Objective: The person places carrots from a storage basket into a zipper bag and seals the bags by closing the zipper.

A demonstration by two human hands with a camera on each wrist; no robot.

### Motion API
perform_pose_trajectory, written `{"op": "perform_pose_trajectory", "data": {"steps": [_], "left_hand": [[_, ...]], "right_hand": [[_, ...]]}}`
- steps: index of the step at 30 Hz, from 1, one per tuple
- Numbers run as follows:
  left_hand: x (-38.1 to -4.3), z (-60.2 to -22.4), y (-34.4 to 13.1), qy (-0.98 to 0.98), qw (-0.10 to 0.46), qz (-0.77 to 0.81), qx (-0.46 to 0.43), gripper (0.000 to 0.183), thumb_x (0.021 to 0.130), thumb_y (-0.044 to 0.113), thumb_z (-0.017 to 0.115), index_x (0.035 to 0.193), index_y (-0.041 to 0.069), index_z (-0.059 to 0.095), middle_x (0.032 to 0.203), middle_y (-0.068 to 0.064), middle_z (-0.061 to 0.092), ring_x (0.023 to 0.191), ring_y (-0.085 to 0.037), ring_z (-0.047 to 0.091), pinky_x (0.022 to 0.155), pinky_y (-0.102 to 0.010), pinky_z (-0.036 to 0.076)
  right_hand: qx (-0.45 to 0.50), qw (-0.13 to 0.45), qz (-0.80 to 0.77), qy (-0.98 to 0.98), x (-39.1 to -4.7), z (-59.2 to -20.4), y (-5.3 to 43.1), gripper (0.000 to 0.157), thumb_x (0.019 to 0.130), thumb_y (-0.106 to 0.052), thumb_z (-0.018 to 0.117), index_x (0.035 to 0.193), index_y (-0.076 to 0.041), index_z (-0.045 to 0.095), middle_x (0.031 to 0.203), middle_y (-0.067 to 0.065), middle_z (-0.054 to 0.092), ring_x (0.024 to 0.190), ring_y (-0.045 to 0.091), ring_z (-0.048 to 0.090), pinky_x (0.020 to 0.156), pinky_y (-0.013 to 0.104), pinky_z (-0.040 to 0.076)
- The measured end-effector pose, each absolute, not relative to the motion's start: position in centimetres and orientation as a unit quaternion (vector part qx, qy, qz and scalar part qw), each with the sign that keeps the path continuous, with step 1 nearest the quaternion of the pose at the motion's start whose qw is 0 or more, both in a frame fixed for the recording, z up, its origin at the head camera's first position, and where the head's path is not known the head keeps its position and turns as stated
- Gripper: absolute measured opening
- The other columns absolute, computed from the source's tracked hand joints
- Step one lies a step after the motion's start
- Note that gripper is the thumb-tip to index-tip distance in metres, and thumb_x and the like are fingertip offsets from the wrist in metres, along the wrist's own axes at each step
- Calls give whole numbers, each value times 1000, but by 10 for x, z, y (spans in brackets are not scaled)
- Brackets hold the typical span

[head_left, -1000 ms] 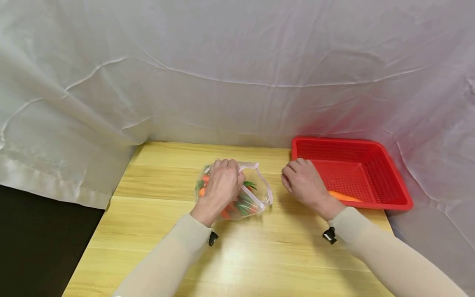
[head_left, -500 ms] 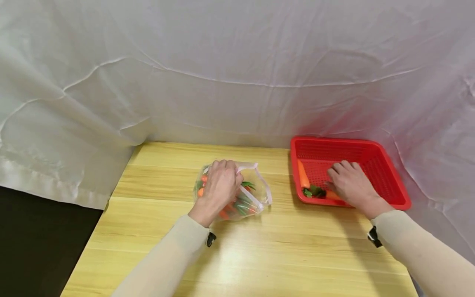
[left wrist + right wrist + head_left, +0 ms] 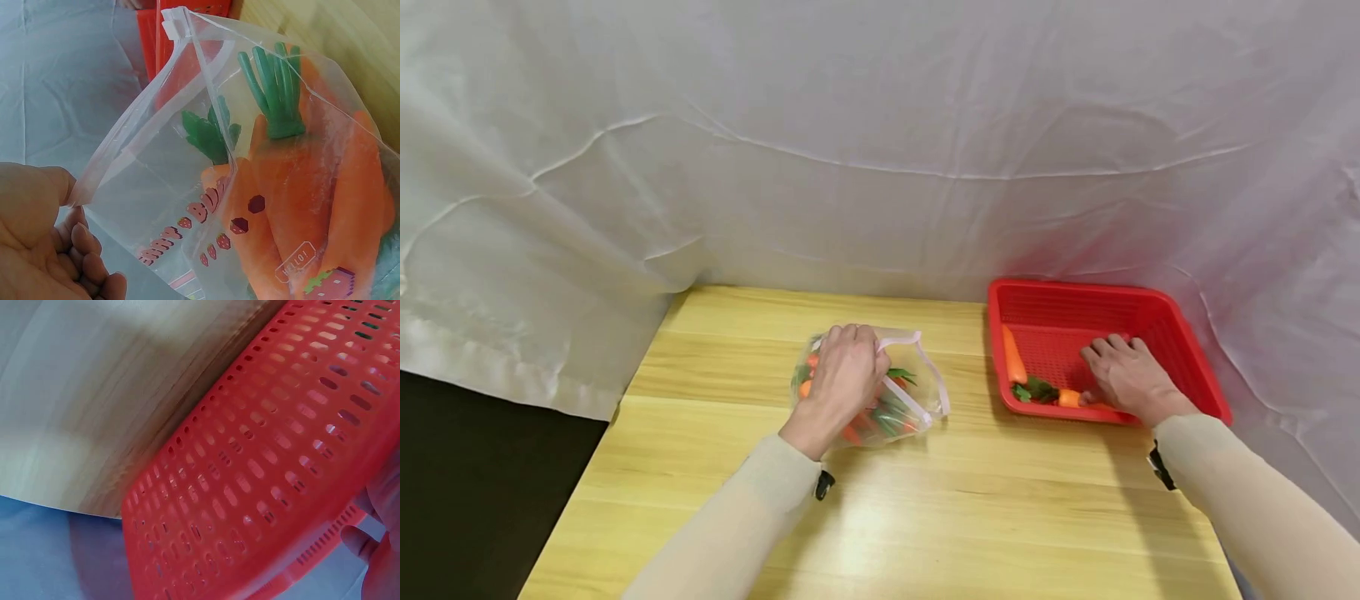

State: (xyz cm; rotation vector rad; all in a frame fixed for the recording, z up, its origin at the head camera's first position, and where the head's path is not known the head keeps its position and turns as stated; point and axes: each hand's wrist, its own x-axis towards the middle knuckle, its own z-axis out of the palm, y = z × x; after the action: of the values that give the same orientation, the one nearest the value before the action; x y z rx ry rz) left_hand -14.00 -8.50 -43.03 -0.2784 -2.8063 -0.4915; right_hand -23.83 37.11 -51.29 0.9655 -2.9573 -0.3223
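Note:
My left hand (image 3: 842,371) pinches the edge of a clear zip bag (image 3: 169,212) between thumb and fingers. The bag lies on the table with its mouth toward the right. Through its printed plastic, several carrots (image 3: 294,187) with green tops show. My right hand (image 3: 1129,379) reaches into the red basket (image 3: 1206,367), its thumb at a carrot (image 3: 1069,398) along the near wall. My palm covers part of that carrot, and its grip is hidden. Another carrot (image 3: 1013,357) leans along the basket's left wall. In the right wrist view, the basket's perforated side hides most of the hand.
The wooden table (image 3: 925,517) runs under the bag and basket. Pale grey cloth (image 3: 865,208) hangs behind and at the sides. A dark area (image 3: 475,500) lies beyond the table's left edge.
My right hand has moved right from beside the bag into the basket, then shifted slightly further right, uncovering more of the near carrot. My left hand stays on the bag.

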Motion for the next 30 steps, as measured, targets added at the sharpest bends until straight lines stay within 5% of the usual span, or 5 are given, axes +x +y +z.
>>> {"op": "perform_pose_trajectory", "data": {"steps": [4,10,20,30], "left_hand": [[-140,-431,-85,-970,140,-172,-101,15,97,14,63,84,8,58,74,-4,54,73,-26,48,76,-38,44],[-140,-431,-87,-970,135,-173,-104,15,97,14,63,84,8,58,75,-3,54,73,-25,48,76,-38,44],[-141,-434,-88,-968,152,-165,-111,14,94,10,66,82,8,58,72,-3,51,70,-24,46,72,-36,43],[-140,-435,-90,-972,132,-166,-98,13,96,12,65,85,7,60,74,-4,54,71,-25,46,72,-37,43]], "right_hand": [[296,3,-112,-949,-245,-517,371,72,77,-52,87,120,-1,61,115,22,64,110,45,57,88,64,46],[215,22,-85,-973,-252,-522,368,54,89,-44,79,107,2,56,108,24,62,106,48,54,82,62,43],[182,-43,-69,-980,-254,-534,376,62,89,-38,79,126,6,55,128,30,56,123,57,46,92,74,38],[209,-1,-100,-973,-258,-539,390,18,98,-6,54,114,3,58,119,26,57,121,51,45,96,74,34]]}}
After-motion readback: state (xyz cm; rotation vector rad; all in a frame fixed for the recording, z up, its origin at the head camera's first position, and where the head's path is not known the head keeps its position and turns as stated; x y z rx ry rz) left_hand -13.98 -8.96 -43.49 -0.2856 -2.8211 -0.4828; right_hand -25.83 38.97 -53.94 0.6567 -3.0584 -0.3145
